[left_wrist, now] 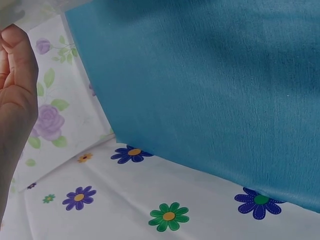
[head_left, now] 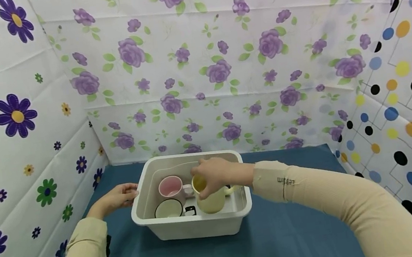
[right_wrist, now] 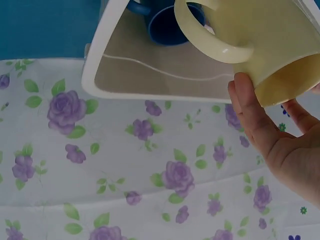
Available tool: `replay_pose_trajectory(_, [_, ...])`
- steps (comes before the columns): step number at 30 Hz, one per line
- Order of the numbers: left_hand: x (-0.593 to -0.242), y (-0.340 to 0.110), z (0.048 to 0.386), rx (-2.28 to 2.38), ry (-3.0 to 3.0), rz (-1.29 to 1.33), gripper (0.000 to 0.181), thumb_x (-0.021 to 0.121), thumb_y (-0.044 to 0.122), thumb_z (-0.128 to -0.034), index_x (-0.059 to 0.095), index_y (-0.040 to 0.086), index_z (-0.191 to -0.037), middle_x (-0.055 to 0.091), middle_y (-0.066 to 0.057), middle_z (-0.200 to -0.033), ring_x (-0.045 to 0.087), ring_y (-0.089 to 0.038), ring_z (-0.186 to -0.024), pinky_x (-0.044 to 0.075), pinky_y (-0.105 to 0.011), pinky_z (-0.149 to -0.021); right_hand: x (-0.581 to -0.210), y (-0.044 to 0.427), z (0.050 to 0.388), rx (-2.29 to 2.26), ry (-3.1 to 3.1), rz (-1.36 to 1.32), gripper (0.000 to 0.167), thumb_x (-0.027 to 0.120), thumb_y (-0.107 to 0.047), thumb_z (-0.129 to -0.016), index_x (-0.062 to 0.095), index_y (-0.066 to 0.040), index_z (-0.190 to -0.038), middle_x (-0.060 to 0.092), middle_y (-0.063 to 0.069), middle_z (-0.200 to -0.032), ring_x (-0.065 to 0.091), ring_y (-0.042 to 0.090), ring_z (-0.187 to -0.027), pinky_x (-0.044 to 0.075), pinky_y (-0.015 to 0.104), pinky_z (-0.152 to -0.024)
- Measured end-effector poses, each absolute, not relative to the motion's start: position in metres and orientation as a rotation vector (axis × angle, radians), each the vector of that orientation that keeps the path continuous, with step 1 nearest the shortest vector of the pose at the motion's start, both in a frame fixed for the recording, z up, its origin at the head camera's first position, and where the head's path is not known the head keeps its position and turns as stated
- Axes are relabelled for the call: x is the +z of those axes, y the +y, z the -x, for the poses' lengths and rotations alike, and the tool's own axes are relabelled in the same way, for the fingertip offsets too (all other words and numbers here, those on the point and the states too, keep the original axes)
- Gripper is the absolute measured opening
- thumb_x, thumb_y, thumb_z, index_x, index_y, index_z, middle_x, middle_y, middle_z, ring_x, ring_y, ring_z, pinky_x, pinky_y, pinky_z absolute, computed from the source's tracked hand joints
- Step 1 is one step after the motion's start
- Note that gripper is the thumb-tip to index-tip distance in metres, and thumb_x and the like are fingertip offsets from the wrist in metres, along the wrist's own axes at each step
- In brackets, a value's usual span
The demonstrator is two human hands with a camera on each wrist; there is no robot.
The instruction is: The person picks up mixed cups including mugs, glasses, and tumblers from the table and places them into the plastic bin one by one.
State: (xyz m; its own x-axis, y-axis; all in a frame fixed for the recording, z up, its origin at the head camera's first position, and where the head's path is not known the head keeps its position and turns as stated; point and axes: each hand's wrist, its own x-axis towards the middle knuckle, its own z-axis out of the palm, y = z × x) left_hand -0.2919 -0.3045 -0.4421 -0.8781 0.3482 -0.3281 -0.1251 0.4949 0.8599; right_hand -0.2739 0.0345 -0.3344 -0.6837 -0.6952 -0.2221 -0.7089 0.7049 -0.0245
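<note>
A white plastic basin (head_left: 195, 227) holds several mugs. My right hand (head_left: 214, 175) grips a pale yellow mug (head_left: 212, 203) near its rim, over the basin's right half. The right wrist view shows this mug (right_wrist: 270, 35) tilted, its handle pointing away from the fingers. Left of it are a pink-lined mug (head_left: 170, 187) and a cream mug with a dark rim (head_left: 168, 208). A blue mug (right_wrist: 172, 25) lies in the basin, mostly hidden in the head view. My left hand (head_left: 117, 197) holds the basin's left rim with curled fingers; its exact contact is partly hidden.
The basin stands on a table with a blue cover (head_left: 297, 229). Floral sheets (head_left: 223, 113) hang behind it; a daisy-patterned sheet (head_left: 38, 159) is at left and a dotted one (head_left: 404, 119) at right.
</note>
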Motion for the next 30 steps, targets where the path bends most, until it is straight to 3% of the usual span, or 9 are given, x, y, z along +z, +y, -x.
replay_pose_trajectory(10, [-0.446,-0.303,0.290,1.391,2.276,-0.163,0.046,0.046,0.013,-0.0996,0.034,-0.015,-0.133,0.062,-0.008,-0.106,0.060,-0.009,-0.092,0.053,-0.036,-0.087,-0.363,0.008,0.278,0.181,2.639,1.091,0.070,0.070,-0.051,-0.078,0.047,-0.023,-0.138,0.055,0.006,-0.119,0.057,0.019,-0.095,0.049,0.031,-0.077])
replay_pose_trajectory(19, [-0.437,-0.304,0.291,1.372,2.299,-0.165,0.046,0.046,0.013,-0.0998,0.033,-0.016,-0.134,0.061,-0.015,-0.110,0.060,-0.011,-0.094,0.053,-0.038,-0.088,-0.391,-0.004,0.292,0.212,2.645,1.098,0.075,0.070,-0.052,-0.077,0.043,-0.025,-0.142,0.055,0.004,-0.123,0.056,0.020,-0.102,0.049,0.032,-0.083])
replay_pose_trajectory(30, [-0.439,-0.304,0.292,1.368,2.288,-0.181,0.045,0.045,0.011,-0.0992,0.033,-0.017,-0.133,0.061,-0.013,-0.108,0.060,-0.010,-0.092,0.053,-0.038,-0.088,-0.398,-0.002,0.291,0.144,2.641,1.048,0.077,0.071,-0.051,-0.078,0.041,-0.025,-0.143,0.052,0.007,-0.128,0.057,0.025,-0.103,0.050,0.034,-0.087])
